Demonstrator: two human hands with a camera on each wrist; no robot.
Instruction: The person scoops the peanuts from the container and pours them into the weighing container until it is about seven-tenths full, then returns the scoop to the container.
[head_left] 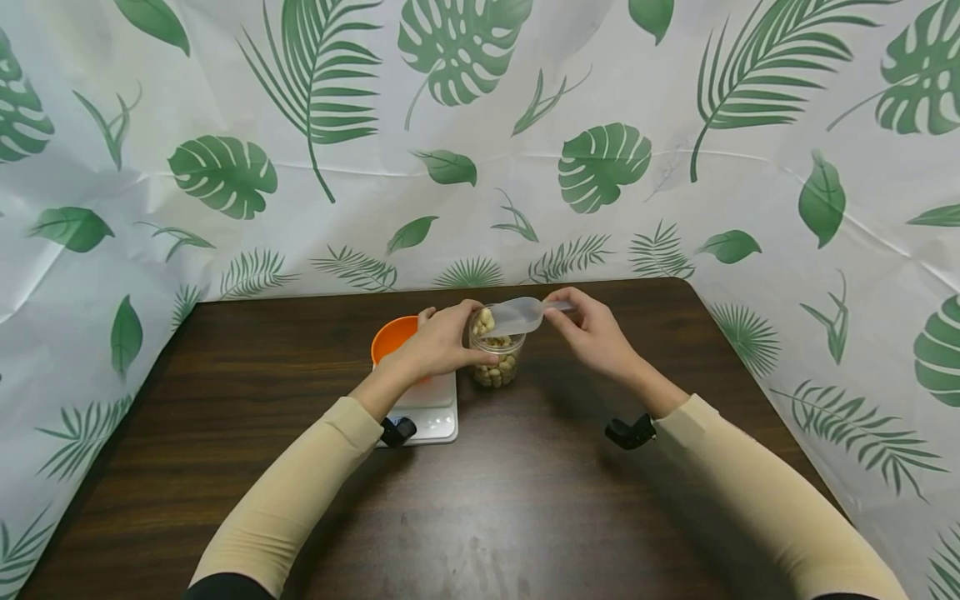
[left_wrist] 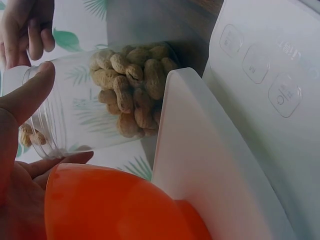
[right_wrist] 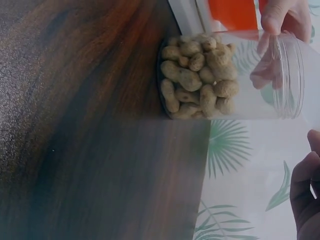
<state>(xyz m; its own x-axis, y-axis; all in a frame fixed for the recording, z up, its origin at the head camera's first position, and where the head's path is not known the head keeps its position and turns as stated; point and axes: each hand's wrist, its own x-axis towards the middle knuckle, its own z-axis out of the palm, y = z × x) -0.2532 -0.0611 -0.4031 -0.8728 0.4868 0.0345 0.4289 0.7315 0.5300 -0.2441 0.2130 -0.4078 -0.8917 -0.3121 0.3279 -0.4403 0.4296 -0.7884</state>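
Observation:
A clear plastic jar [right_wrist: 285,102], partly filled with unshelled peanuts [right_wrist: 197,82], stands on the table. My left hand [head_left: 441,337] grips it near the mouth, thumb on the near side and fingers on the far side. In the head view my right hand [head_left: 596,332] pinches the handle of a translucent scoop [head_left: 517,317]. That scoop lies tilted across the jar's opening, its front end toward the left hand. A few peanuts [head_left: 483,321] show at the scoop's front end; the left wrist view shows some just inside the rim.
Left of the jar, an orange bowl [head_left: 392,336] sits on a white kitchen scale [head_left: 437,423] with buttons on its front. The dark wooden table [head_left: 480,508] ends at a leaf-printed sheet [head_left: 517,200] behind and at the sides.

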